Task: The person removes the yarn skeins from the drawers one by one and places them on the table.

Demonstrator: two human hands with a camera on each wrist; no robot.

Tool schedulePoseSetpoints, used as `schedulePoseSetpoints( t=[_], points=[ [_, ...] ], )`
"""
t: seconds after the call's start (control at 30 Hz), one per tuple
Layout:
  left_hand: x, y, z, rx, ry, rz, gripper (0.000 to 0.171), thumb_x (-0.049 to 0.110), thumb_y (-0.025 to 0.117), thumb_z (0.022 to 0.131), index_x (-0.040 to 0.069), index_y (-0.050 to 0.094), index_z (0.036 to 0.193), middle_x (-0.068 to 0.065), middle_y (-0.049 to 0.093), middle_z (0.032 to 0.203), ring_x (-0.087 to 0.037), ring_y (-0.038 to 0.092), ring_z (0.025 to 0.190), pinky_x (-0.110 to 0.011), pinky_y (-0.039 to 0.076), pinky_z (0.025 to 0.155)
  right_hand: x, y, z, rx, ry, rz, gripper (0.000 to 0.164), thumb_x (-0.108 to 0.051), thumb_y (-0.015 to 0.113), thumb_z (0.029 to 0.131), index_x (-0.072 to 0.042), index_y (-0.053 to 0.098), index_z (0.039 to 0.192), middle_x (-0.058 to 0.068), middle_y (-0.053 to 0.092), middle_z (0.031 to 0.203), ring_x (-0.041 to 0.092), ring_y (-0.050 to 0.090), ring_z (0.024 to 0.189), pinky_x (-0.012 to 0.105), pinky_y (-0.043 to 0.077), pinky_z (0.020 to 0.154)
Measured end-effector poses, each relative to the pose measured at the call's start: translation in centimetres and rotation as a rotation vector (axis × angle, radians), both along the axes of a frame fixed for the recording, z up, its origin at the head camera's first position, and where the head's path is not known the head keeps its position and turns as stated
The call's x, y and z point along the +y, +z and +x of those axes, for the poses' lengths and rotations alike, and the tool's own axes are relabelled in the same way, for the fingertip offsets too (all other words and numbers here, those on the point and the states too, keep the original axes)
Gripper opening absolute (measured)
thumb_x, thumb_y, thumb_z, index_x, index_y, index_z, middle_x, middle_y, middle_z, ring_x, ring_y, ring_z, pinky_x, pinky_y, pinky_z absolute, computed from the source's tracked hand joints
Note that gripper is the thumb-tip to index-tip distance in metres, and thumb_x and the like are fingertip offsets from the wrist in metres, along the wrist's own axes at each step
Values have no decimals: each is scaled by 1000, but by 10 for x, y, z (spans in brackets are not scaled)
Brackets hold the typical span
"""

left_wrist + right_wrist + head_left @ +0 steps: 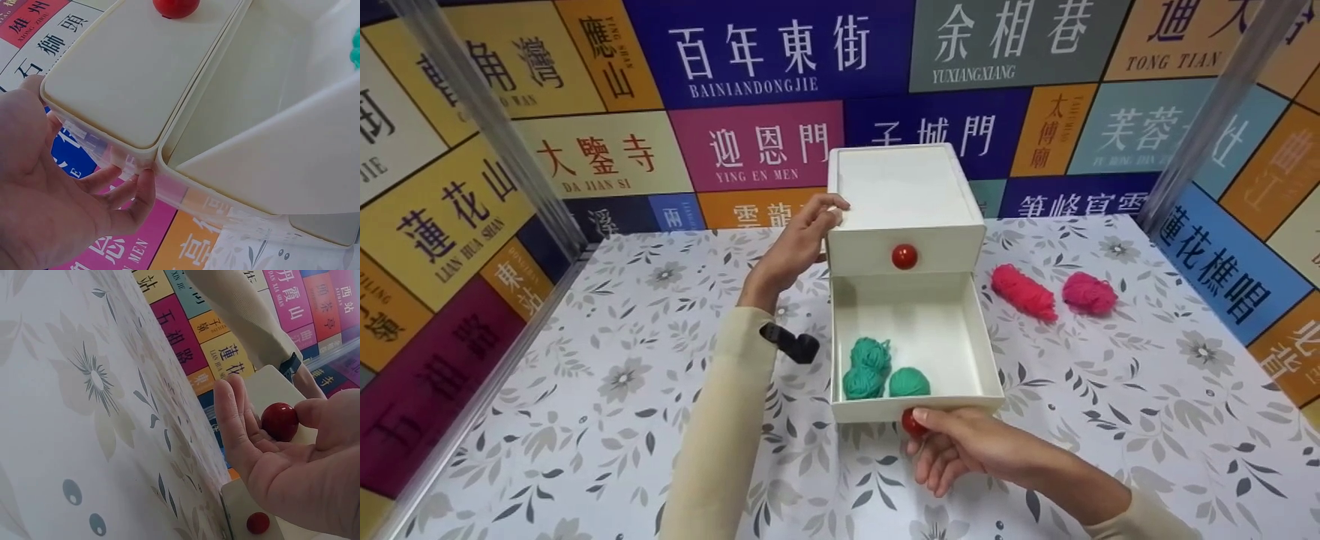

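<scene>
red knob [913, 424] on the open bottom drawer [915, 405] sits pinched in the right hand [960, 450]. green yarn balls [877, 369] lie inside, just past it. the left hand [799, 240] grips the white box [904, 199] at its top corner. a hard pull might tip the box, since the grip looks light.

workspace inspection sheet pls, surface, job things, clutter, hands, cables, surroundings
Surface: table under a floral-print cloth.
Job's things: white drawer unit; lower drawer pulled out, three green yarn balls inside; upper drawer closed, red knob showing.
Clutter: two pink yarn skeins on the cloth, right of the unit.
Hands: left hand grips the unit's upper left edge; right hand pinches the lower drawer's red knob.
Cables: nothing seen.
Surroundings: walls of coloured sign panels with Chinese characters.
</scene>
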State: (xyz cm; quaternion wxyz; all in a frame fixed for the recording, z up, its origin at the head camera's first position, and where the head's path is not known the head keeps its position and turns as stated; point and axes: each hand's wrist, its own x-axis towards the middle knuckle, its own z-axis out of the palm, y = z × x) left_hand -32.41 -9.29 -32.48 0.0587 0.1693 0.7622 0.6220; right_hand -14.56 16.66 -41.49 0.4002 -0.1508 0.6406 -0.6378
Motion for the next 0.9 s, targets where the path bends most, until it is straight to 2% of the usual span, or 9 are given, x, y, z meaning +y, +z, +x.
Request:
schedulePoseSetpoints(
  t=[0.13,0.23,0.3,0.33,0.43,0.53,0.67,0.9],
  points=[
    [0,0,0,0,3,-3,25,22,35,108,18,47,129,-13,51,132,-28,57,115,-58,45,106,2,5,1,36,18,84,50,-44,40,107,-2,61,91,1,67,71,9,63,59,25,57,56],
    [0,-1,0,-11,8,-4,25,24,36,108,19,47,130,-13,51,132,-27,57,113,-59,44,107,7,12,2,99,57,158,51,-47,40,106,-9,58,77,-3,61,60,7,55,50,22,50,48],
    [-1,-1,0,-14,12,-6,25,24,36,109,19,47,130,-13,50,132,-27,57,113,-59,43,107,10,18,3,155,86,189,52,-46,41,106,-10,57,73,-5,57,56,6,51,46,20,46,44],
    [-1,-1,0,-14,12,-5,25,25,36,109,19,47,130,-13,50,132,-27,56,112,-60,43,107,11,22,3,178,98,197,54,-46,42,106,-6,56,71,-6,56,55,5,50,45,20,44,44],
    [-1,0,0,-7,16,-13,25,25,36,109,19,47,131,-12,50,133,-27,56,114,-61,42,108,14,32,3,230,123,206,60,-42,45,105,8,53,73,-7,57,56,3,50,44,18,43,44],
    [-1,0,0,-6,12,-11,25,25,36,109,19,46,130,-13,50,132,-28,56,113,-61,42,108,14,41,1,267,139,176,60,-36,47,106,19,50,83,-7,59,60,3,53,47,18,47,46],
    [-1,1,0,-8,14,-10,25,25,36,108,19,47,130,-13,52,130,-27,57,112,-59,43,107,14,52,-2,320,134,148,52,-30,48,105,18,53,87,-4,63,65,4,58,52,20,52,51],
    [-1,0,-1,-4,13,-5,25,24,36,108,18,47,130,-14,53,129,-28,57,110,-58,45,105,11,66,-9,393,78,180,42,-26,54,103,15,58,92,-1,64,72,6,60,56,22,53,54]
  ],
)
